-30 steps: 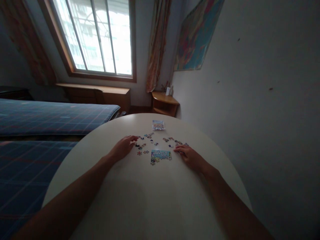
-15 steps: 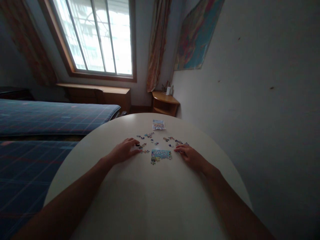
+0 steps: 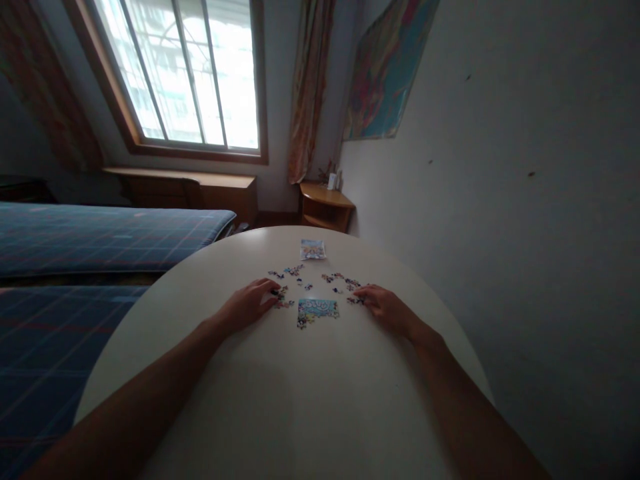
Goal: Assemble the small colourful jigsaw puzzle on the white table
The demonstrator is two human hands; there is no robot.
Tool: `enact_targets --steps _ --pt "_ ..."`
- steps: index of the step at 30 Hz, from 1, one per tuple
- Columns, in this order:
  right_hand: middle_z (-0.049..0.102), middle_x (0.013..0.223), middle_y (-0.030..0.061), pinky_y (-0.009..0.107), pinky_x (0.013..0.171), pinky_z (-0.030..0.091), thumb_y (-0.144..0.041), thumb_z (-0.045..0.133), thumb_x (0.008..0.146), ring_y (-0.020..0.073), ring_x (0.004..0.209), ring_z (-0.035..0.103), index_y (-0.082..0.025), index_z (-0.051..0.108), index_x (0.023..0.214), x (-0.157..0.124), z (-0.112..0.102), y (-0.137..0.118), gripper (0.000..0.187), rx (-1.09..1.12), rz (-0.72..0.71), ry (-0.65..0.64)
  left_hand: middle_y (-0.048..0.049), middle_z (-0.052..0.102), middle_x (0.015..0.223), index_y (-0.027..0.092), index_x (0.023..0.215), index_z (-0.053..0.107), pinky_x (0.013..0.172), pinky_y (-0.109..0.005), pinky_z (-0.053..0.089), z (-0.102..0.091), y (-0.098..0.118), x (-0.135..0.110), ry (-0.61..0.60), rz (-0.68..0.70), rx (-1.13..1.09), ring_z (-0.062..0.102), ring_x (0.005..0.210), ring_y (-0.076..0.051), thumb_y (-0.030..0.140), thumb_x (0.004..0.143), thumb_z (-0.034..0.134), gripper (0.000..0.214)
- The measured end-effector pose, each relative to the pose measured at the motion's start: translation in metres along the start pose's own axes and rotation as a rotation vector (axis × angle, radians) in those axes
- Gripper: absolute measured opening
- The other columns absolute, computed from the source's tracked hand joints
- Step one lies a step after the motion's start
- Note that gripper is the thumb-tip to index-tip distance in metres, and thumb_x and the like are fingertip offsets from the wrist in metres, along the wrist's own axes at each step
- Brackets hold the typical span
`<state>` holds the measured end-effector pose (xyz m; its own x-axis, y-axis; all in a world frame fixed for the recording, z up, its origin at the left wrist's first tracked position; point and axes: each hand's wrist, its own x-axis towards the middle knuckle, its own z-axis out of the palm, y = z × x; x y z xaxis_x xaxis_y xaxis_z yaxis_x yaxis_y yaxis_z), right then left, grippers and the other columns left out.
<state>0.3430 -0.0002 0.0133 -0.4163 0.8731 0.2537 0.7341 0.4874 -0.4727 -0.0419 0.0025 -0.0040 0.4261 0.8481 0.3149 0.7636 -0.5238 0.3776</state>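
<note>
A partly joined jigsaw puzzle [image 3: 319, 309], mostly blue with a ragged lower edge, lies flat on the round white table [image 3: 300, 387] between my hands. My left hand [image 3: 250, 301] rests at its left, thumb and fingers apart, fingertips at a cluster of loose puzzle pieces [image 3: 284, 304]. On the other side, my right hand [image 3: 384, 308] has its fingers extended over more loose pieces [image 3: 355, 301], some hidden beneath them. Further scattered pieces [image 3: 294, 270] lie behind the puzzle. I see no piece clearly lifted in either hand.
A small picture packet [image 3: 313, 249] lies toward the table's far edge. To the left is a bed with a blue plaid mattress [image 3: 115, 237]. A wooden corner shelf [image 3: 327, 195] stands beyond the table, and a white wall [image 3: 475, 220] runs along the right.
My right hand has drawn slightly back from the puzzle, uncovering several pieces near its fingertips. My left hand stays almost in place. The whole view has shifted a little.
</note>
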Motion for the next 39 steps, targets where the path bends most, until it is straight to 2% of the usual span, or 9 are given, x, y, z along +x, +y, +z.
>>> enact_targets --steps 5,8,12,15,18,24,30,35,39 --pt "0.071 0.114 0.0082 0.043 0.100 0.050 -0.012 0.054 0.086 0.0241 0.107 0.067 -0.024 0.071 0.111 -0.001 -0.004 0.000 0.033 -0.008 0.058 -0.008 -0.0072 0.065 0.125 0.024 0.116 0.062 0.097 -0.041 0.049 0.003 0.005 0.000 0.034 -0.031 0.026 0.063 0.111 -0.026 0.042 0.094 0.050 0.031" --pt "0.071 0.114 0.0096 0.044 0.100 0.049 -0.019 0.055 0.089 0.0244 0.107 0.067 -0.023 0.072 0.111 0.000 -0.002 -0.004 0.028 -0.024 0.061 0.009 -0.0079 0.063 0.128 0.024 0.118 0.062 0.101 -0.043 0.047 0.003 0.008 0.000 0.050 -0.001 0.022 0.061 0.116 -0.027 0.047 0.092 0.054 0.036" --pt "0.067 0.126 0.0118 0.046 0.108 0.042 -0.026 0.055 0.091 0.0258 0.121 0.058 -0.020 0.071 0.117 0.005 0.011 -0.010 0.030 -0.094 -0.014 0.014 -0.0091 0.062 0.131 0.023 0.119 0.062 0.106 -0.045 0.043 0.007 0.011 0.002 0.056 0.022 0.048 0.056 0.122 -0.028 0.049 0.088 0.059 0.041" --pt "0.061 0.136 0.0120 0.048 0.114 0.036 -0.031 0.049 0.096 0.0258 0.130 0.052 -0.019 0.067 0.125 0.009 0.023 -0.016 0.036 -0.131 -0.083 -0.010 -0.0094 0.063 0.129 0.022 0.119 0.062 0.106 -0.046 0.044 0.012 0.011 0.005 0.087 -0.019 0.061 0.056 0.121 -0.029 0.046 0.088 0.059 0.039" --pt "0.061 0.136 0.0118 0.050 0.115 0.034 -0.030 0.048 0.096 0.0263 0.132 0.050 -0.019 0.067 0.125 0.012 0.030 -0.020 0.036 -0.124 -0.131 -0.032 -0.0094 0.064 0.126 0.022 0.117 0.063 0.104 -0.047 0.045 0.015 0.012 0.009 0.122 -0.056 0.077 0.056 0.119 -0.030 0.042 0.089 0.059 0.034" --pt "0.071 0.117 0.0103 0.044 0.107 0.042 -0.024 0.055 0.091 0.0252 0.121 0.059 -0.020 0.074 0.105 0.012 0.021 -0.022 0.024 -0.104 -0.152 0.002 -0.0088 0.062 0.129 0.023 0.117 0.062 0.105 -0.048 0.043 0.015 0.016 0.009 0.122 -0.096 0.091 0.055 0.121 -0.030 0.045 0.088 0.060 0.037" --pt "0.073 0.104 0.0074 0.043 0.105 0.043 -0.019 0.060 0.085 0.0248 0.117 0.060 -0.023 0.073 0.090 0.010 0.016 -0.022 0.014 -0.136 -0.098 0.053 -0.0094 0.062 0.129 0.023 0.118 0.061 0.104 -0.049 0.043 0.016 0.022 0.009 0.128 -0.149 0.085 0.053 0.122 -0.031 0.046 0.089 0.058 0.038" --pt "0.071 0.104 0.0107 0.040 0.094 0.048 -0.024 0.059 0.086 0.0245 0.101 0.063 -0.019 0.069 0.098 0.012 0.021 -0.034 0.017 -0.195 0.017 0.080 -0.0120 0.060 0.132 0.021 0.121 0.060 0.104 -0.050 0.043 0.020 0.023 0.009 0.145 -0.176 0.119 0.051 0.124 -0.033 0.045 0.088 0.060 0.041" --pt "0.068 0.118 0.0134 0.043 0.102 0.044 -0.026 0.058 0.087 0.0263 0.114 0.059 -0.017 0.065 0.116 0.014 0.026 -0.036 0.031 -0.224 0.022 0.085 -0.0129 0.059 0.132 0.019 0.122 0.060 0.106 -0.052 0.042 0.021 0.018 0.011 0.156 -0.171 0.100 0.051 0.125 -0.033 0.042 0.090 0.058 0.039"
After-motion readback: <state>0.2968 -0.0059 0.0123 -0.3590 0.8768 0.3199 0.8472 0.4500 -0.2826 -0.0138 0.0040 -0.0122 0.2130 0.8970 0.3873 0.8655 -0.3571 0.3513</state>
